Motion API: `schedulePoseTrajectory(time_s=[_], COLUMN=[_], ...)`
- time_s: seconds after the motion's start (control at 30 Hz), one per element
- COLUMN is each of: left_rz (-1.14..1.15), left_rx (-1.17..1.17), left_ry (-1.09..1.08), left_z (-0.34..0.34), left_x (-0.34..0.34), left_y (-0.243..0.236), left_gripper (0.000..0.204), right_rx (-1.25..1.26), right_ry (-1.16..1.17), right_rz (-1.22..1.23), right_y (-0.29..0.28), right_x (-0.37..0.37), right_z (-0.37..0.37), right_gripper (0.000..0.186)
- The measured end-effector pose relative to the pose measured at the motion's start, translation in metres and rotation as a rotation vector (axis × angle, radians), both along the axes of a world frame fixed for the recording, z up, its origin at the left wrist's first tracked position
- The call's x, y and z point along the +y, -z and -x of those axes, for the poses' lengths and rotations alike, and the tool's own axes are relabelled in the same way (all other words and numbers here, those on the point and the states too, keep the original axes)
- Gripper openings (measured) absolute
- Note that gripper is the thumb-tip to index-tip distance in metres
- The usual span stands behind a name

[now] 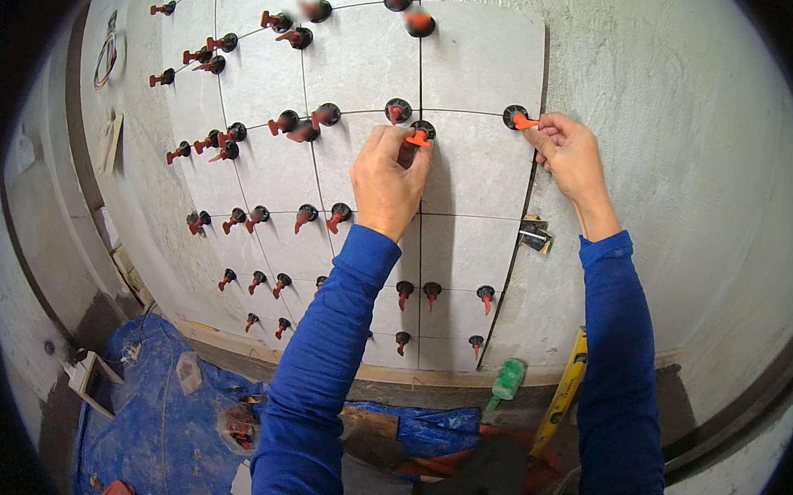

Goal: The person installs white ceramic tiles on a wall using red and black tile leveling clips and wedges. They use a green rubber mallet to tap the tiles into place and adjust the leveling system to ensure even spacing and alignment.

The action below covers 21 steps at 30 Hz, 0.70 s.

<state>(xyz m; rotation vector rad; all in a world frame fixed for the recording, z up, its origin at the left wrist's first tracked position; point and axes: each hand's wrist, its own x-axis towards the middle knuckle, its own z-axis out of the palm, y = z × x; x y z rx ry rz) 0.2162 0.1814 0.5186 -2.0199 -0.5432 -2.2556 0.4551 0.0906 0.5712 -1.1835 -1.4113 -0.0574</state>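
Light grey tiles (480, 163) cover the wall before me, with dark joints between them. My left hand (387, 178) is closed on the orange handle of a tile leveler (418, 137), whose black round base sits at a tile joint. Farther right, my right hand (579, 165) pinches the orange handle of another tile leveler (519, 119) near the right edge of the tiling. Just above my left hand is one more leveler (397, 111) with a dark red handle. An orange-capped leveler (419, 23) stands higher on the same vertical joint.
Rows of red-handled levelers (289, 122) stick out from the tile joints. Bare grey wall (674, 171) lies right of the tiles. A yellow spirit level (560, 389) leans low, near a green-headed tool (508, 378). Blue sheeting (155, 414) covers the floor at left.
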Motion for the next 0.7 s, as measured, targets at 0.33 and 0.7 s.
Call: schedulePoseTrajectory(time_s=[0.33,0.7], left_rz=[-0.049,0.004], left_rx=[0.147,0.176], left_ry=[-0.015,0.004], left_z=[0.012,0.015], left_x=[0.007,0.007], left_y=[-0.003,0.002], left_gripper=[0.018,0.036], right_rx=[0.002,-0.021], right_ry=[0.005,0.048], right_rz=[-0.039,-0.029], right_y=[0.003,0.003], right_x=[0.0,0.004], right_z=[0.0,-0.004], right_gripper=[0.025,0.03])
